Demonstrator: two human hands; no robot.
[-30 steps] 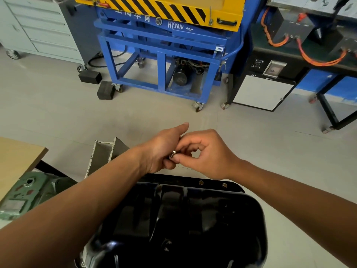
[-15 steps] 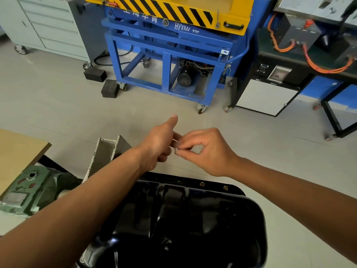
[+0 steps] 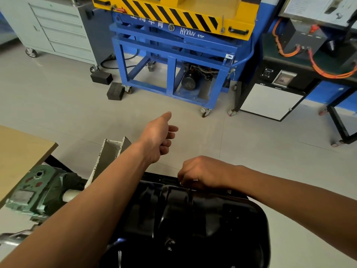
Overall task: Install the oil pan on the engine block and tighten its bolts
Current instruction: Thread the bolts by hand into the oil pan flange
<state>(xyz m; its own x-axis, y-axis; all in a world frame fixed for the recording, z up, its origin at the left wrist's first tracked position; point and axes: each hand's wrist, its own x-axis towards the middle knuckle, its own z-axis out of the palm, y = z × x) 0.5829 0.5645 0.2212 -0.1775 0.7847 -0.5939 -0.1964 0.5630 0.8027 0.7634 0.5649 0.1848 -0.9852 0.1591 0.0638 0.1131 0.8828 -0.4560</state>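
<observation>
The black oil pan [image 3: 193, 219] lies bottom-up below me, filling the lower middle. My right hand [image 3: 204, 173] hangs over its far flange and pinches a small silver bolt [image 3: 181, 183] at the flange edge. Another bolt head [image 3: 229, 191] sits in the flange just right of that hand. My left hand [image 3: 158, 138] hovers above and beyond the pan with the thumb stretched out and the fingers loosely curled. Its palm faces away, so anything inside it is hidden.
A green cast machine part [image 3: 38, 192] and a grey metal channel [image 3: 110, 153] sit left of the pan, beside a wooden tabletop [image 3: 17, 151]. Across the floor stand a blue wheeled lift frame [image 3: 173, 64], two black blocks [image 3: 115, 91], a grey drawer cabinet [image 3: 58, 29] and a black-framed bench [image 3: 270, 101].
The hands have parted. My right hand came down to the pan's far flange with the bolt, and my left hand stayed up with its thumb out. The camera moved slightly.
</observation>
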